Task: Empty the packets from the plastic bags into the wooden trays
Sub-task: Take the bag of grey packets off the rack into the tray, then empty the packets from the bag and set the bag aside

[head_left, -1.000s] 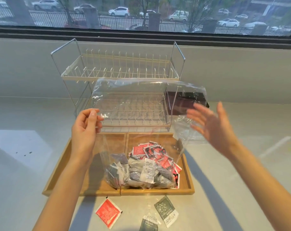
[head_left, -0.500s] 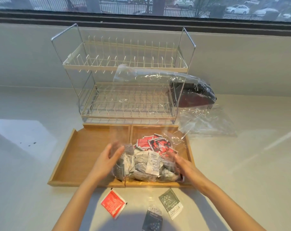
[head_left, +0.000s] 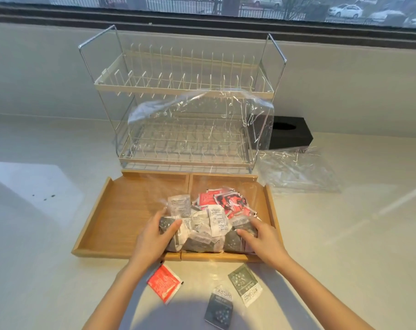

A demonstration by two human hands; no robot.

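Note:
Two wooden trays sit side by side: the left tray [head_left: 121, 210] is bare, the right tray [head_left: 269, 203] holds a pile of red packets [head_left: 223, 201]. A clear plastic bag [head_left: 202, 120] stands upright over the right tray, its bottom full of grey and white packets [head_left: 207, 229]. My left hand [head_left: 154, 234] presses the left side of that bundle through the plastic. My right hand [head_left: 259, 236] grips its right side. The bag's open top sags toward the dish rack.
A two-tier wire dish rack [head_left: 183, 103] stands just behind the trays. An empty plastic bag [head_left: 297, 172] lies at the right, a black tissue box [head_left: 288, 134] behind it. Loose on the counter in front: a red packet [head_left: 164, 283], a green packet [head_left: 245, 284], a dark packet [head_left: 219, 310].
Both hands dropped from the bag's upper part to the packet bundle at its bottom and now clasp it from both sides. The bag's top has slumped backward.

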